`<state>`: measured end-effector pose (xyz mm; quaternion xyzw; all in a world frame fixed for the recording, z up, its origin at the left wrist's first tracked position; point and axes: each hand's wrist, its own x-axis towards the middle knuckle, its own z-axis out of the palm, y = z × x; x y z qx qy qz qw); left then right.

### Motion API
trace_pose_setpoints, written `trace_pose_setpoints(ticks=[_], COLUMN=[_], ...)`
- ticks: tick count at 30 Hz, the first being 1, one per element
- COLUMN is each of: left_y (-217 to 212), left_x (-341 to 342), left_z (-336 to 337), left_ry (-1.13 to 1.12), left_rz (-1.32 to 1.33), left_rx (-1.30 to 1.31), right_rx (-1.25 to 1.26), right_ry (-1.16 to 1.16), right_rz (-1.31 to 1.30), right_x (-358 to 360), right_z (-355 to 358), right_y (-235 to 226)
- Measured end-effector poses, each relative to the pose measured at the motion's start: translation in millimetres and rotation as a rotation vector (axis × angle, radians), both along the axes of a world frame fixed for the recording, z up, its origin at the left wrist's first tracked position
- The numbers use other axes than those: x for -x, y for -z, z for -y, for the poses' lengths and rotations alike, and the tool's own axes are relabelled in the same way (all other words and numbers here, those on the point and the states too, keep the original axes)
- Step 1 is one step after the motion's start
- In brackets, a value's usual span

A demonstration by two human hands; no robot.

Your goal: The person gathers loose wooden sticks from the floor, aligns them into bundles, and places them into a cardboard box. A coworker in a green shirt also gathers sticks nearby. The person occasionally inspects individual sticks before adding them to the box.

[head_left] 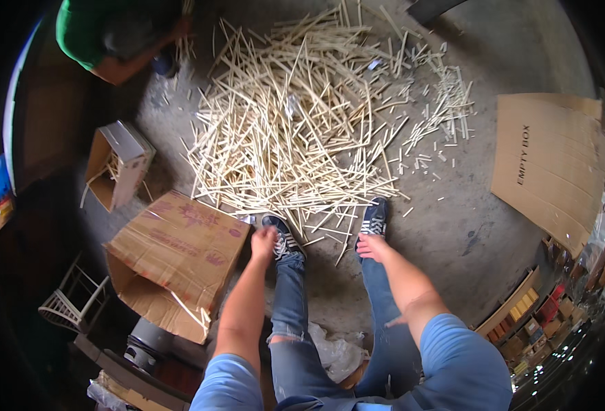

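Both hands (pixel 264 243) (pixel 372 246) reach down, apart.

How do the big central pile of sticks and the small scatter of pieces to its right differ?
The central pile is much larger than the right-hand scatter. The central pile holds mostly long sticks, while the right-hand scatter is mostly short pieces. The central pile is densely heaped; the right-hand scatter is thinner, with bare patches between its pieces. Both are pale and lie on the grey floor.
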<state>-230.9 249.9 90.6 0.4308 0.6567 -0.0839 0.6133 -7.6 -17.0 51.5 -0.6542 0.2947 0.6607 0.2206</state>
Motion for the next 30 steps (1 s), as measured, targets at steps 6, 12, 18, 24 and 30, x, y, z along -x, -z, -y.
trace_pose_setpoints(ticks=[6, 12, 18, 24, 30], left_y=[122.9, 142.7, 151.0, 133.2, 146.7], left_x=[-49.0, -55.6, -70.4, -61.2, -136.8], left_z=[-91.5, -115.6, -121.0, -146.3, -121.8], left_ry=[0.186, 0.138, 0.460, 0.878, 0.514], left_rz=[-0.148, -0.188, -0.454, -0.467, -0.356], left_rx=[-0.613, -0.615, -0.677, -0.667, -0.420], right_rx=[0.186, -0.035, -0.200, 0.197, 0.109], right_ry=[-0.099, 0.372, 0.394, 0.191, 0.477], right_rz=[0.653, 0.651, 0.690, 0.381, 0.837], right_x=[38.8, 34.3, -12.5, 1.9, -34.6], right_z=[-29.1, -120.5, -149.4, -156.0, -177.3], right_y=[118.5, 141.0, 139.4, 121.9, 174.7])
